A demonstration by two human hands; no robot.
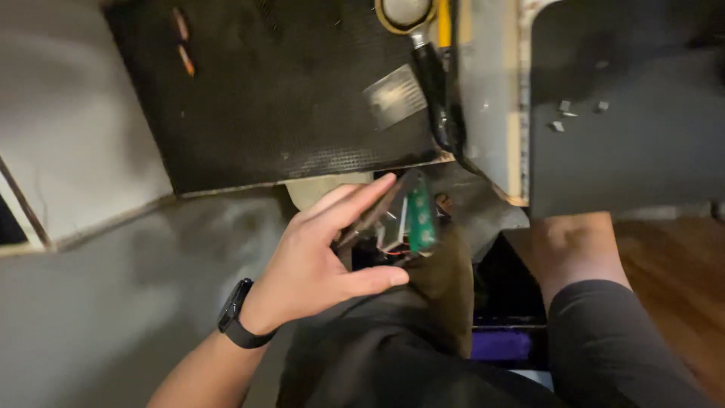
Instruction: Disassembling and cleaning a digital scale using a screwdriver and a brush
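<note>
The small green circuit board stands on edge just below the near lip of the bench, its long axis running nearly upright with a slight lean, and thin red and pale wires trail from its lower end into the dark gap beneath. A darker flat part sits against its left face, slanting up toward the fingertips; what exactly that part is cannot be made out in the blur. Right beside it, to the left and a touch lower, is the left hand, palm turned toward the board, fingers spread and loosely curled, the index finger stretched up along the dark part and the thumb pointing across underneath the board. The hand is wide open and whether the fingertips actually touch the assembly cannot be told; it does not look closed on anything. A black watch wraps the wrist. The board lies to the right of the palm, so this hand is the nearer one by far; the right hand is not in view at all, only a bare knee on that side. Further out, a black textured mat covers the bench above, with a small silvery plate lying on it and a black-handled magnifier at the top edge.
</note>
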